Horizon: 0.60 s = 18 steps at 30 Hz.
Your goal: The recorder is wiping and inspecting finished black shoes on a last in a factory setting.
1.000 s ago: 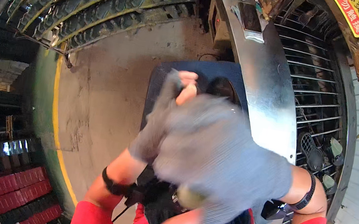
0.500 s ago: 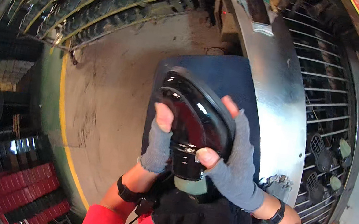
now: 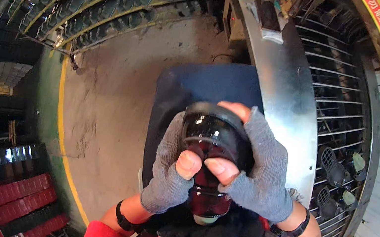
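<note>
Glossy black shoe (image 3: 210, 142) sits just toward 5 o'clock from the centre of my view, its broad rounded end at 12 and a pale green tip, probably of a shoe last (image 3: 204, 219), showing at 6. From my remote seat I see both hands closed around it: the left hand (image 3: 167, 170) cups its 9 o'clock side, the right hand (image 3: 263, 173) its 3 o'clock side, with fingers reaching to the rim near 1. Both thumbs lie on the upper, nearly tip to tip; the fingers underneath are hidden, so I cannot tell how they bear.

For good work here, I'd match the two thumbs' pressure and let the palms carry the weight, since one-sided pushing could roll the shoe. I'd go gently with bare thumb tips, as such a shiny finish probably smears or dents easily. I'd also hold the shoe above the dark blue surface (image 3: 206, 81) toward 12 and well clear of the metal ledge (image 3: 292, 120) toward 3, whose edge could scuff it.
</note>
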Each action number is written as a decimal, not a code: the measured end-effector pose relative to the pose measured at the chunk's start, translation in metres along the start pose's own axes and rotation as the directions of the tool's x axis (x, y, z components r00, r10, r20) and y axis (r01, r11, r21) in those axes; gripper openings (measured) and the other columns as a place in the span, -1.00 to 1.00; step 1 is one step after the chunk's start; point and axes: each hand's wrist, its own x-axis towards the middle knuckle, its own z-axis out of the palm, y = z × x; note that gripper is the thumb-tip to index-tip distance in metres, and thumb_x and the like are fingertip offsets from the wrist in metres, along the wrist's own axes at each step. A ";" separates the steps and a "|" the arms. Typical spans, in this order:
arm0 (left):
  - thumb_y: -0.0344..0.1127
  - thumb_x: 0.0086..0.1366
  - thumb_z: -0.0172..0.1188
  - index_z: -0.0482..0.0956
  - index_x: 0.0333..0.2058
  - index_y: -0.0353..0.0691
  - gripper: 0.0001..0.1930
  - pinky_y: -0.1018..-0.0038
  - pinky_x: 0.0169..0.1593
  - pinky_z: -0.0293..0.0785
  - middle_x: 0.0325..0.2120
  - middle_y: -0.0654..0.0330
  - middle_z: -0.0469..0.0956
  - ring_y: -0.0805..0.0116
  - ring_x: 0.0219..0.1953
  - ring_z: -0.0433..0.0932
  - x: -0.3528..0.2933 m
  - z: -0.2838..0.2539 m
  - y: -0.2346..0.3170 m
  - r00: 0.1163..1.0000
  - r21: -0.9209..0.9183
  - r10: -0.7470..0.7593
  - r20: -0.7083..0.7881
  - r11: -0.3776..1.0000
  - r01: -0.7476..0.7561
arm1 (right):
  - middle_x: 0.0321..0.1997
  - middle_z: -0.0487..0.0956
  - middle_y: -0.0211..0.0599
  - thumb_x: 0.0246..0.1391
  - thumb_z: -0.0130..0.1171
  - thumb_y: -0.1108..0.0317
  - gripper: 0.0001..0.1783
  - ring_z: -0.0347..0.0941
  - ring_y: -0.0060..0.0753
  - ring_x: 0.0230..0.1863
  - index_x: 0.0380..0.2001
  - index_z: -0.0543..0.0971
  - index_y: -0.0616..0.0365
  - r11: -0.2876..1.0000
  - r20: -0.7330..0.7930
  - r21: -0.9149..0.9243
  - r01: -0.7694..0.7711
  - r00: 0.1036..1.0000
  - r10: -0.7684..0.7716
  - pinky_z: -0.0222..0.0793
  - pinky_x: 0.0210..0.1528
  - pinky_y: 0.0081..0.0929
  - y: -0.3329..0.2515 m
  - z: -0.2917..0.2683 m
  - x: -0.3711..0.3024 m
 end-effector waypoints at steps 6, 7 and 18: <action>0.38 0.41 0.13 0.22 0.46 -0.35 -0.03 0.28 0.37 0.35 0.24 0.00 0.48 0.21 0.26 0.49 0.034 -0.006 0.041 0.877 0.124 0.454 0.157 0.872 -0.474 | 0.48 0.38 -0.18 0.31 0.24 -0.14 -0.08 0.34 -0.18 0.46 0.53 0.24 0.17 0.618 -0.060 0.777 -0.121 0.963 0.264 0.25 0.49 -0.26 0.046 0.043 0.000; 0.43 0.44 0.01 0.24 0.45 -0.36 -0.03 0.29 0.39 0.35 0.26 -0.01 0.47 0.21 0.27 0.49 0.048 -0.005 0.048 0.839 0.172 0.514 0.178 0.823 -0.541 | 0.42 0.46 -0.16 0.32 0.23 -0.15 -0.09 0.43 -0.21 0.40 0.54 0.25 0.15 0.432 0.097 0.863 -0.260 0.926 0.364 0.33 0.47 -0.21 0.051 0.035 -0.004; -0.10 0.58 0.06 0.52 0.15 -0.17 -0.65 0.43 0.19 0.36 -0.15 0.24 0.45 0.42 0.00 0.46 0.082 -0.008 0.008 0.901 -0.046 0.429 -0.062 0.901 -0.432 | 0.26 0.62 0.00 0.12 0.36 -0.41 0.10 0.64 -0.06 0.19 0.41 0.38 0.30 0.571 0.286 0.676 -0.465 0.880 0.379 0.57 0.30 -0.14 0.107 0.028 -0.063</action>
